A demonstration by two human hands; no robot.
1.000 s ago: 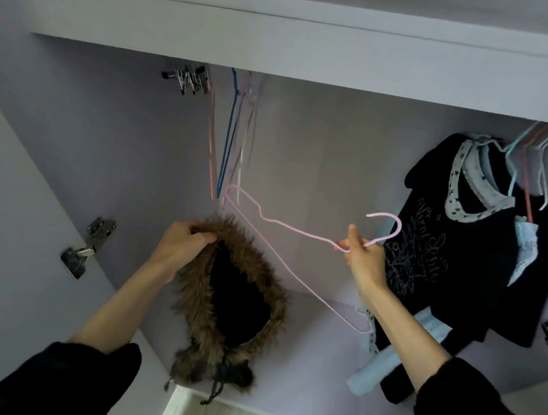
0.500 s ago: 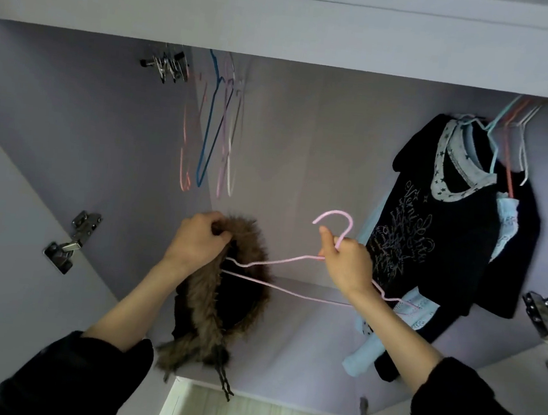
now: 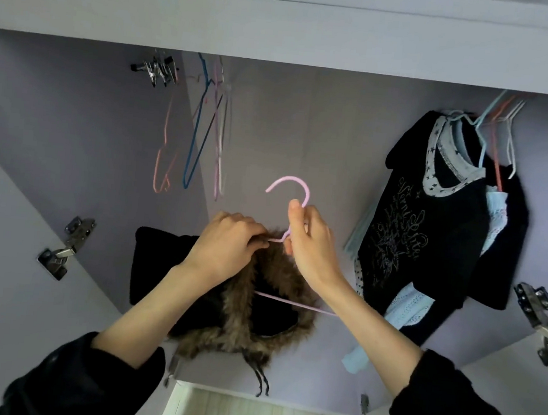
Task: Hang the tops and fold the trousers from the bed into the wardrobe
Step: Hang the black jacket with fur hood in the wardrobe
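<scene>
Between both hands' fingers (image 3: 294, 209), pink hanger (image 3: 290, 183), fur-trimmed top (image 3: 273, 274)

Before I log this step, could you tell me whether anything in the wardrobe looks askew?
Only the empty hangers at upper left: they look blurred and splayed. The black top hangs normally at right.

- The pink wire hanger (image 3: 288, 188) is partly hidden by the right hand (image 3: 312, 244) and the fur-trimmed black hooded top (image 3: 256, 306).
- The empty coloured hangers (image 3: 202, 133) are blurred.
</scene>
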